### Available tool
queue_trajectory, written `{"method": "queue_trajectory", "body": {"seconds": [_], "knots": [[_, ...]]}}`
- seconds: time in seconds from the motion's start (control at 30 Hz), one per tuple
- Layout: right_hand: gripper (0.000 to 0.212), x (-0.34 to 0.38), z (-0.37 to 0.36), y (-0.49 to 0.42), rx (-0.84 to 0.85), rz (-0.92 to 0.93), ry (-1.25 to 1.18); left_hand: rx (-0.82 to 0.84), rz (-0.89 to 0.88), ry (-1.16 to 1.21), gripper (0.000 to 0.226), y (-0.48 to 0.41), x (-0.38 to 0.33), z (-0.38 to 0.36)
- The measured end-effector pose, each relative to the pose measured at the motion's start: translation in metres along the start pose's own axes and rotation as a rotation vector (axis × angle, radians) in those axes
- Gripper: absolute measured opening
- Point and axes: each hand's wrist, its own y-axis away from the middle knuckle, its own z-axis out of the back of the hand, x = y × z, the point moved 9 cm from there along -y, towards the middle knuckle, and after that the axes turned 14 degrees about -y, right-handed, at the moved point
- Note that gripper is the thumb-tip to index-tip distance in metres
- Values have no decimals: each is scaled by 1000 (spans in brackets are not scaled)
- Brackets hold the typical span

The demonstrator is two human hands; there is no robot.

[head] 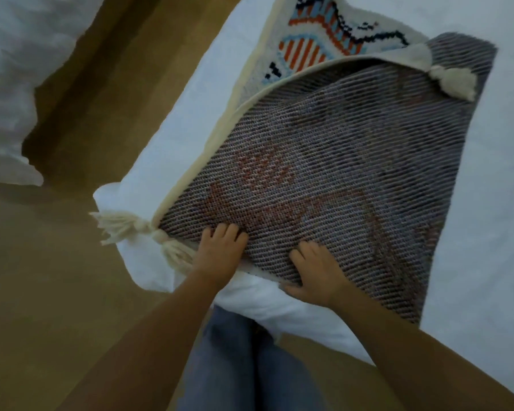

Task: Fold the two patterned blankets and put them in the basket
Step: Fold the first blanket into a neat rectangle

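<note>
A patterned blanket (339,173) lay folded on a white bed (487,203), near its corner. The grey woven underside faced up, and a strip of orange, blue and black pattern showed at the far end.

Both hands rested on the near edge of the blanket. The left hand (220,253) sat by the near corner, just beside two cream tassels (149,232). Its fingers were bent down onto the fabric and its thumb was hidden, so whether it pinched the edge could not be told. The right hand (318,274) lay palm down a little further along. Its fingers pressed on the weave and its thumb was spread out along the edge.

Legs in blue jeans (235,366) stood against the bed, on a brown floor (42,292).
</note>
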Motion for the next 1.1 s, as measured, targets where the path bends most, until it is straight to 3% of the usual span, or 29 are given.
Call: {"method": "queue_trajectory", "body": {"seconds": [0.17,0.3,0.37,0.43,0.5,0.77,0.93,1.1], "knots": [[31,5,-6,21,-112,62,44,-76,-4,-11,8,14,-1,7],[27,17,-19,27,-66,124,-50,-75,-15,-45,18,39,-5,2],[19,12,-29,24,-7,78,-111,24,-1,-59,12,46,-9,-11],[32,1,-41,21,80,-4,-103,207,51,-6,28,49,-12,-31],[41,2,-42,20,93,-24,-131,279,72,20,34,51,-13,-41],[29,24,6,-13,-121,-116,-233,292,60,191,33,41,25,-19],[23,85,52,-64,-220,-159,-256,188,39,304,27,33,90,19],[18,144,87,-114,-317,-315,-340,160,-57,294,30,24,160,35]]}}
